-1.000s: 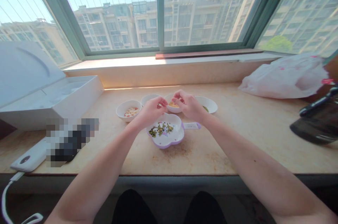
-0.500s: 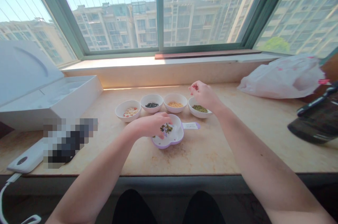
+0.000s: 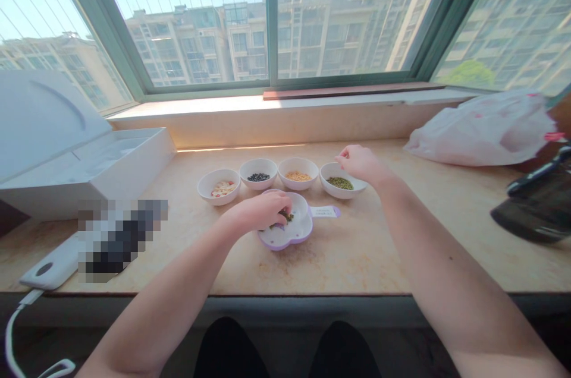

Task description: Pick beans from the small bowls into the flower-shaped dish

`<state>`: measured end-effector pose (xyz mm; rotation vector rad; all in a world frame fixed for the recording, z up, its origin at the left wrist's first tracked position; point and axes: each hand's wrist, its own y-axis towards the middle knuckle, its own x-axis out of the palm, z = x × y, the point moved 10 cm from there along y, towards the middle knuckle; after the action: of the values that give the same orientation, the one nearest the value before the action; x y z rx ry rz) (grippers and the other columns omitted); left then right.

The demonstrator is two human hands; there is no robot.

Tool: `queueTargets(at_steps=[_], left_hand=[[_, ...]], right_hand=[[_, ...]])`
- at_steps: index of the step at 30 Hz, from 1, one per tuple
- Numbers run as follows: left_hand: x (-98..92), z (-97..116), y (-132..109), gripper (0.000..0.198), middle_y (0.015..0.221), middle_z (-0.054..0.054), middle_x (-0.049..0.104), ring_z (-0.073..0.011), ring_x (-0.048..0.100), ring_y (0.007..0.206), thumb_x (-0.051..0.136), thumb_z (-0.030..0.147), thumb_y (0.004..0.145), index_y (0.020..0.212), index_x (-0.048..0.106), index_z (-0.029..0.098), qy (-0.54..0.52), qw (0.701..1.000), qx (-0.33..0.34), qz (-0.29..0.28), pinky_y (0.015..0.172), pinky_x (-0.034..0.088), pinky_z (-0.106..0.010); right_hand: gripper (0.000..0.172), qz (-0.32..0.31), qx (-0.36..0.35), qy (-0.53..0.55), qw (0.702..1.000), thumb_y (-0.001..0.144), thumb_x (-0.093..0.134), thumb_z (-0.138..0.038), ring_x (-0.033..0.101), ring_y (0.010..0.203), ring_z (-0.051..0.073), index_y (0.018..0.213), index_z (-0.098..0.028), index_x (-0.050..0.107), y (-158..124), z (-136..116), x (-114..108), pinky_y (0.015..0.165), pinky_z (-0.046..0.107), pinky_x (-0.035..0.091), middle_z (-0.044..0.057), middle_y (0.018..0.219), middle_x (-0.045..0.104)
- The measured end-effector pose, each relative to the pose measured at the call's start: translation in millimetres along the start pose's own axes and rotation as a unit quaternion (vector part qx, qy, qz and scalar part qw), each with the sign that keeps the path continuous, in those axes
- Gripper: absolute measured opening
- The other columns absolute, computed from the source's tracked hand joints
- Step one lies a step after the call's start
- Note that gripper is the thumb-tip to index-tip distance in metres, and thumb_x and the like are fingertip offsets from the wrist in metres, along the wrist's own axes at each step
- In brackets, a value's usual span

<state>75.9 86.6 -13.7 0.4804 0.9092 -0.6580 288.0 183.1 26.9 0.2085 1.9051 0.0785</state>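
A purple-rimmed white dish (image 3: 292, 234) with mixed green and dark beans sits on the stone counter. My left hand (image 3: 261, 211) rests over its left side, fingers curled down into the beans; what they pinch is hidden. Behind it stand several small white bowls in a row: one with pale and red pieces (image 3: 218, 186), one with black beans (image 3: 257, 173), one with yellow grains (image 3: 298, 172), one with green beans (image 3: 341, 180). My right hand (image 3: 362, 163) hovers at the far right rim of the green-bean bowl, fingers pinched together.
An open white box (image 3: 89, 161) stands at the left, a white power bank (image 3: 53, 265) with cable near the front left edge. A white plastic bag (image 3: 482, 128) and a dark object (image 3: 535, 205) lie at the right. A small label (image 3: 325, 211) lies beside the dish.
Both hands were together above the bowls a second ago. The left one dropped into the purple dish; the right one swung right to the green-bean bowl and lowered slightly.
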Motion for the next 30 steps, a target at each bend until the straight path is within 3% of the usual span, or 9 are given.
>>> queueTargets(at_steps=[11, 18, 24, 27, 30], left_hand=[[8.5, -10.8, 0.9, 0.025, 0.075, -0.003, 0.054, -0.0214, 0.052, 0.078, 0.065, 0.013, 0.079, 0.060, 0.051, 0.023, -0.025, 1.000, -0.006, 0.011, 0.084, 0.041, -0.032], [7.5, -16.5, -1.5, 0.021, 0.078, -0.004, 0.057, -0.0217, 0.053, 0.081, 0.064, 0.019, 0.082, 0.064, 0.053, 0.023, -0.013, 0.999, -0.012, 0.040, 0.081, 0.041, -0.030], [-23.7, 1.1, -5.4, 0.023, 0.070, -0.001, 0.055, -0.0178, 0.048, 0.067, 0.063, 0.026, 0.087, 0.067, 0.054, 0.024, -0.087, 0.990, 0.026, 0.107, 0.067, 0.036, -0.029], [-39.7, 6.2, -7.9, 0.023, 0.070, 0.000, 0.054, -0.0183, 0.048, 0.069, 0.055, 0.028, 0.095, 0.072, 0.054, 0.024, -0.116, 0.983, -0.016, 0.142, 0.067, 0.034, -0.031], [-42.0, 8.7, -7.8, 0.030, 0.065, 0.001, 0.050, -0.0165, 0.043, 0.063, 0.053, 0.036, 0.098, 0.071, 0.053, 0.024, -0.200, 0.968, -0.047, 0.145, 0.062, 0.030, -0.032]], right_hand=[[0.027, -0.025, 0.018, -0.016, 0.999, 0.095, 0.053, -0.032, 0.071, 0.091, 0.028, 0.091, -0.017, 0.076, -0.6, 3.8, 0.2, 0.074, 0.035, 0.050, 0.017, 0.099, 0.077], [0.032, -0.041, 0.017, -0.039, 0.998, 0.096, 0.050, -0.034, 0.071, 0.085, 0.027, 0.083, -0.017, 0.074, -0.9, 4.7, 1.1, 0.073, 0.036, 0.049, 0.017, 0.093, 0.076], [0.032, -0.060, 0.020, -0.050, 0.997, 0.095, 0.051, -0.034, 0.071, 0.086, 0.027, 0.082, -0.017, 0.075, -0.4, 6.4, 5.1, 0.073, 0.035, 0.050, 0.016, 0.090, 0.075], [0.033, -0.058, 0.020, -0.050, 0.997, 0.095, 0.051, -0.035, 0.071, 0.087, 0.028, 0.084, -0.017, 0.076, 0.1, 6.5, 5.9, 0.074, 0.036, 0.051, 0.016, 0.091, 0.076], [0.034, -0.040, 0.032, -0.058, 0.997, 0.095, 0.050, -0.037, 0.071, 0.091, 0.029, 0.090, -0.016, 0.077, 0.0, 8.4, 3.3, 0.077, 0.038, 0.051, 0.018, 0.093, 0.075]])
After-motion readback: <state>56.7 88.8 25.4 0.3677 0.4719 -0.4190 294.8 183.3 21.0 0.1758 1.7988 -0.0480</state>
